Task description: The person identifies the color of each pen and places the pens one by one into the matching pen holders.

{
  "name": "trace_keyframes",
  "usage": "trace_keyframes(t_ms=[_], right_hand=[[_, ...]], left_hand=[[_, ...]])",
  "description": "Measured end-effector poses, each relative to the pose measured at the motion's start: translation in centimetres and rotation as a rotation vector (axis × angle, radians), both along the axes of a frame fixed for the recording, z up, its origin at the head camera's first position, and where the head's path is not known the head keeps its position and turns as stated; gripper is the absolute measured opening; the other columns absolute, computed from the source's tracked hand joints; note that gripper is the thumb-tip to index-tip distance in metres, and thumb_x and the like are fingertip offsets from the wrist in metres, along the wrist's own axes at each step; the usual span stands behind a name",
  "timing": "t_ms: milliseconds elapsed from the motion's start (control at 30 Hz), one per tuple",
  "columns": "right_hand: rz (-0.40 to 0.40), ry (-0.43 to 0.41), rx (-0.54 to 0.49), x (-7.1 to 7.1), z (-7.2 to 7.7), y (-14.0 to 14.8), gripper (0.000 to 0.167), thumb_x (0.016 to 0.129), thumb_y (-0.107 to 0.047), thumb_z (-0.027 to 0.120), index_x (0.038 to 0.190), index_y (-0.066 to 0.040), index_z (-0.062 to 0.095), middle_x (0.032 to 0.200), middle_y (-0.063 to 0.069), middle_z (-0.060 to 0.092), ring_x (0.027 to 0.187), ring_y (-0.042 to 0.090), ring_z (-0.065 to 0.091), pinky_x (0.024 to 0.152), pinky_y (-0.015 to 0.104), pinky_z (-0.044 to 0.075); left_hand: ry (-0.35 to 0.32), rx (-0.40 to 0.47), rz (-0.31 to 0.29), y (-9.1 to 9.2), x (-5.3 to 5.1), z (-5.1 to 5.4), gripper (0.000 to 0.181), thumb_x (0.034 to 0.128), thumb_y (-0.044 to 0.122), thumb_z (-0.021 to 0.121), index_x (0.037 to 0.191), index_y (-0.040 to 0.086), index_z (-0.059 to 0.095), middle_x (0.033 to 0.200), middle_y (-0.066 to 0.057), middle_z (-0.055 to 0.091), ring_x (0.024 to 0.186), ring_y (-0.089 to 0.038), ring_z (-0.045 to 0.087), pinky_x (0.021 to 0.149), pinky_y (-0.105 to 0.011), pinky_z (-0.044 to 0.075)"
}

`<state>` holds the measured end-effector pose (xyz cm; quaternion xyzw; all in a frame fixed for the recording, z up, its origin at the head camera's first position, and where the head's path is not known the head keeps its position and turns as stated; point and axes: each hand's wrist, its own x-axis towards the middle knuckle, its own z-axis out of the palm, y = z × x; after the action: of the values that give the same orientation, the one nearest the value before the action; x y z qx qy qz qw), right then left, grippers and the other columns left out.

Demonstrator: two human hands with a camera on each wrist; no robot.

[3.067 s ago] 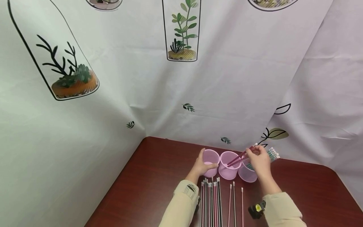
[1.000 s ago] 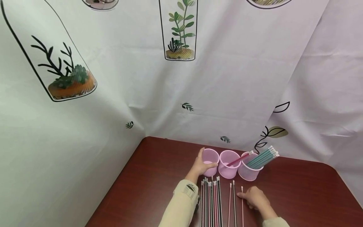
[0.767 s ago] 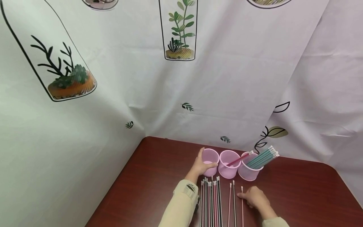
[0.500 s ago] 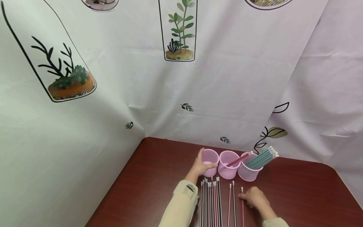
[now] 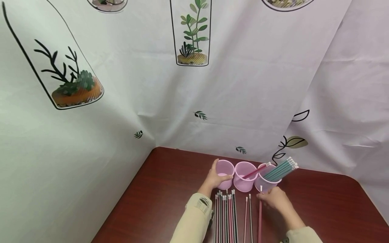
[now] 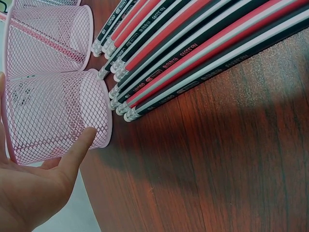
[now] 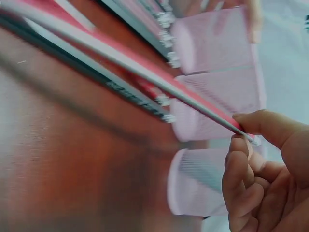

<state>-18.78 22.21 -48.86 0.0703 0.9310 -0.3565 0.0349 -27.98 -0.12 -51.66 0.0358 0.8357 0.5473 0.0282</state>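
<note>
Between thumb and fingertips my right hand (image 5: 277, 198) pinches a red-and-white striped pencil (image 7: 159, 79) near its eraser end, lifted off the table. My left hand (image 5: 214, 176) holds the leftmost pink mesh pencil cup (image 6: 53, 121), its thumb against the mesh in the left wrist view. No pencils show in that cup. The middle pencil cup (image 5: 243, 185) has red pencils (image 5: 255, 171) leaning in it. Green pencils (image 5: 281, 170) fill the right pencil cup (image 5: 265, 185), erasers up. It stands just beyond my right hand.
Several red and black striped pencils (image 5: 226, 219) lie side by side in front of the cups. Two more, a red pencil (image 5: 245, 219) and a black pencil (image 5: 251, 219), lie to their right. The dark red table (image 5: 170, 189) meets a white patterned cloth (image 5: 170, 101) behind.
My right hand let go of red pencils at the middle cup, came down to the single red pencil on the right, and now raises it toward the cups. My left hand stays at its cup.
</note>
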Motion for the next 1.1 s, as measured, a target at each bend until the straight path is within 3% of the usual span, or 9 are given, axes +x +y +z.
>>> trace_keyframes(t_ms=[300,533,667,833,1100], right_hand=[[-0.011,0.060,-0.030,-1.6,4.1,0.6,0.025,0.081,-0.022,0.065,0.064,-0.004,0.062,0.053,0.000,0.056,0.051,0.014,0.052,0.046,0.029,0.042],[-0.023,0.138,-0.086,-2.9,7.8,1.1,0.031,0.085,-0.028,0.064,0.077,0.002,0.065,0.061,0.004,0.063,0.055,0.014,0.060,0.050,0.029,0.046],[-0.024,0.180,-0.037,-3.4,9.3,1.0,0.035,0.085,-0.034,0.064,0.079,0.001,0.065,0.063,0.005,0.065,0.057,0.014,0.061,0.054,0.029,0.045],[-0.075,0.251,-0.007,-3.6,10.5,0.5,0.034,0.086,-0.035,0.063,0.082,-0.001,0.064,0.067,0.005,0.066,0.060,0.013,0.059,0.056,0.029,0.042],[-0.205,0.430,-0.114,-3.7,11.0,-0.1,0.031,0.087,-0.030,0.063,0.084,0.001,0.061,0.069,0.005,0.063,0.055,0.004,0.056,0.048,0.020,0.041]], left_hand=[[-0.013,-0.005,0.005,-0.2,-0.1,0.1,0.100,0.0646,0.024,0.085,0.145,0.017,0.026,0.131,-0.028,0.042,0.113,-0.042,0.047,0.092,-0.055,0.040],[-0.003,-0.003,0.001,-0.1,-0.3,-0.2,0.100,0.0640,0.024,0.085,0.145,0.017,0.026,0.130,-0.028,0.042,0.113,-0.043,0.047,0.092,-0.055,0.041],[-0.012,0.000,0.000,-0.1,-0.3,-0.2,0.100,0.0640,0.024,0.085,0.145,0.018,0.026,0.130,-0.027,0.042,0.112,-0.041,0.047,0.091,-0.054,0.041],[-0.012,-0.007,0.003,0.0,-0.3,-0.3,0.100,0.0639,0.023,0.085,0.144,0.018,0.026,0.129,-0.026,0.043,0.110,-0.039,0.049,0.091,-0.052,0.042],[-0.009,-0.006,0.004,0.0,-0.3,-0.2,0.100,0.0636,0.024,0.085,0.144,0.017,0.026,0.129,-0.027,0.043,0.110,-0.039,0.049,0.092,-0.053,0.041]])
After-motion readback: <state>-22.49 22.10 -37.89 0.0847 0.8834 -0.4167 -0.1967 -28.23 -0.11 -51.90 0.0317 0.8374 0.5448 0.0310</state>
